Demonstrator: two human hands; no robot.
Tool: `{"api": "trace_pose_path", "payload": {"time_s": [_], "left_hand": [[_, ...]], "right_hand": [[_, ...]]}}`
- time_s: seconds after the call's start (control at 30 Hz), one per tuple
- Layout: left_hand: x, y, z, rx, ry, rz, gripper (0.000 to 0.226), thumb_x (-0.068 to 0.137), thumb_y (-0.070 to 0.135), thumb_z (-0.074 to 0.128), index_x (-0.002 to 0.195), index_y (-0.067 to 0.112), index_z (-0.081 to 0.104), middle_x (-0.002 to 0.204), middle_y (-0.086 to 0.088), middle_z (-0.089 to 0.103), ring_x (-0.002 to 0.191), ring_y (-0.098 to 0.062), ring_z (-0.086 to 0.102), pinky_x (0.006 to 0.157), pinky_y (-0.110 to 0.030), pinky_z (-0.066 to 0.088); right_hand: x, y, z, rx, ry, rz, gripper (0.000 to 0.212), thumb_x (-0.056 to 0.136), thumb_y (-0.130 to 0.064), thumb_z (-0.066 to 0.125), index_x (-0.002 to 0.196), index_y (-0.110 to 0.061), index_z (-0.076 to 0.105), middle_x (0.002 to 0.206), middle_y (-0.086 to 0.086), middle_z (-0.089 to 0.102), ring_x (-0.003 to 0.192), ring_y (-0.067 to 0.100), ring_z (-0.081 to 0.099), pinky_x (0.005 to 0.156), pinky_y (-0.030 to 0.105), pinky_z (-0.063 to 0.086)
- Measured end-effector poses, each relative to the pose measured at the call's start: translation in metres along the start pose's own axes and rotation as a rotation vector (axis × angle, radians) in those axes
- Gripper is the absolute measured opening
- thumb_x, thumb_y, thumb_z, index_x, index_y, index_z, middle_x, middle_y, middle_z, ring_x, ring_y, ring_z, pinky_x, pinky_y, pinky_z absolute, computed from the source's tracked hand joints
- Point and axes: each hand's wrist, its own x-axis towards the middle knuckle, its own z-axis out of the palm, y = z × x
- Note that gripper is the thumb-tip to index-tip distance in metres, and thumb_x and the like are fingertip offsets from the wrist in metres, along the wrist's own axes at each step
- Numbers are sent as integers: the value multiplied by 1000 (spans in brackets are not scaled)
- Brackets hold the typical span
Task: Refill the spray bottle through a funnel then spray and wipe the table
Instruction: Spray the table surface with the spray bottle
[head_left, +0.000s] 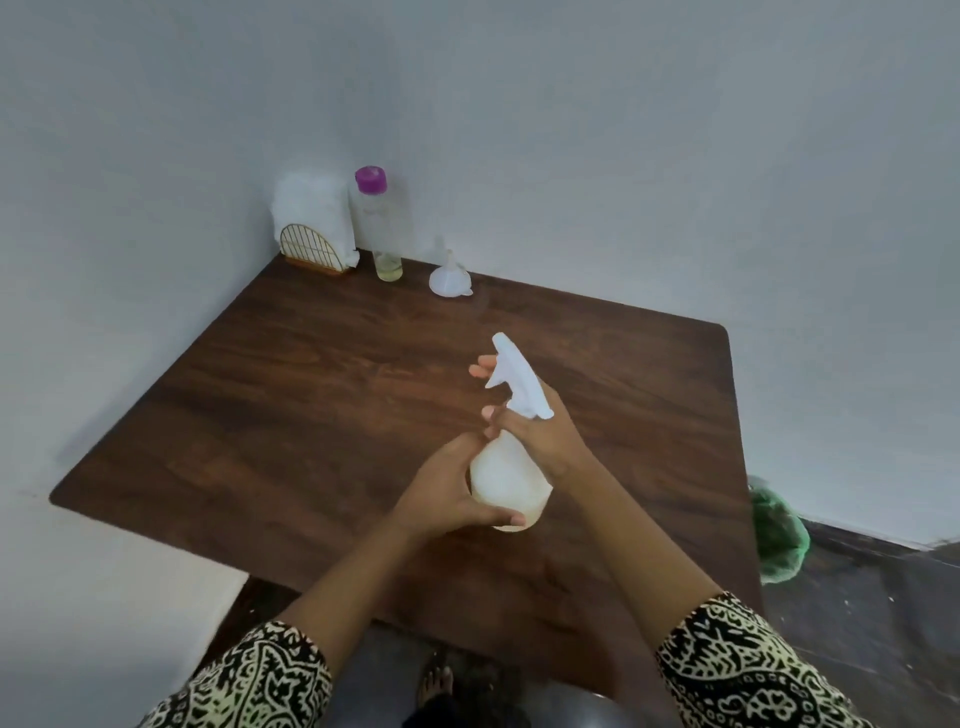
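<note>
A white spray bottle (506, 475) is held tilted above the middle of the brown wooden table (291, 415). My left hand (447, 493) grips its rounded body from the left, thumb under the base. My right hand (535, 426) wraps the neck just below the white trigger head (517, 376), with fingertips showing past the trigger. A white funnel (450, 278) stands mouth-down at the far side of the table. Beside it stands a clear refill bottle (382, 234) with a purple cap and a little yellowish liquid at the bottom.
A gold wire holder with white paper napkins (314, 223) sits in the far left corner against the wall. A green bag (776, 535) lies on the dark floor right of the table. Walls close in behind and to the left.
</note>
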Motion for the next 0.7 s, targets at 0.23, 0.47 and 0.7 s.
{"api": "trace_pose_path", "payload": {"time_s": [0.23,0.47,0.7], "left_hand": [[-45,-6,57,146,87,-174,93,54,91,51,135,45,44,142,17,45,136,-12,35,114,-43,25],[-58,-35,102,528,157,-581,83,91,66,33,154,28,-5,162,-7,-15,148,-27,-16,116,-54,-5],[-56,-35,105,570,154,-597,80,93,66,29,154,28,-7,161,-7,-18,147,-27,-18,116,-53,-7]], "right_hand": [[-85,17,-63,-57,-44,203,38,77,-9,54,113,-18,63,117,-6,65,86,31,66,63,31,55],[-158,41,-112,-187,-139,336,28,81,-12,56,106,-18,68,103,-2,70,55,20,63,59,31,56],[-177,54,-123,-419,-95,454,11,92,-22,60,95,-16,69,69,1,69,47,17,60,57,21,53]]}}
